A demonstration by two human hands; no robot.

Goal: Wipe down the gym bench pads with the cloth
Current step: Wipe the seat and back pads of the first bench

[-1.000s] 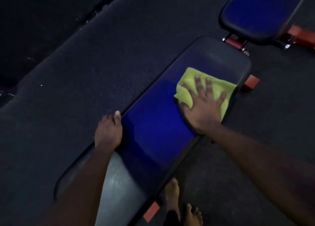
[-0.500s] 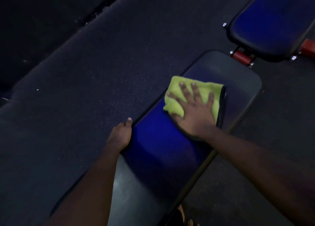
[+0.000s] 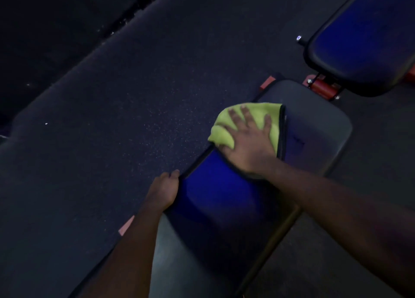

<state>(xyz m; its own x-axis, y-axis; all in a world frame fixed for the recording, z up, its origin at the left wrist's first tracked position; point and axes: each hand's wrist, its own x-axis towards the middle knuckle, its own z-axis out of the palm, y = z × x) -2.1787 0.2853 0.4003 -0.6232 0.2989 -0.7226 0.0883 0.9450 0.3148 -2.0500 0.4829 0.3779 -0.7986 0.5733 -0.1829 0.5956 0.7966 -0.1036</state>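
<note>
A long dark bench pad with a blue sheen runs diagonally from the bottom centre toward the upper right. A yellow-green cloth lies on its left edge, partly hanging over the side. My right hand presses flat on the cloth with fingers spread. My left hand grips the pad's left edge lower down, fingers curled over the rim. A second pad sits at the upper right, beyond a red hinge bracket.
Dark speckled rubber flooring surrounds the bench. Red frame feet show at the pad's left side and lower left. The scene is dim.
My right hand has slid the cloth across the pad from its right side to its left edge. My left hand has kept its grip on the rim. The view has shifted.
</note>
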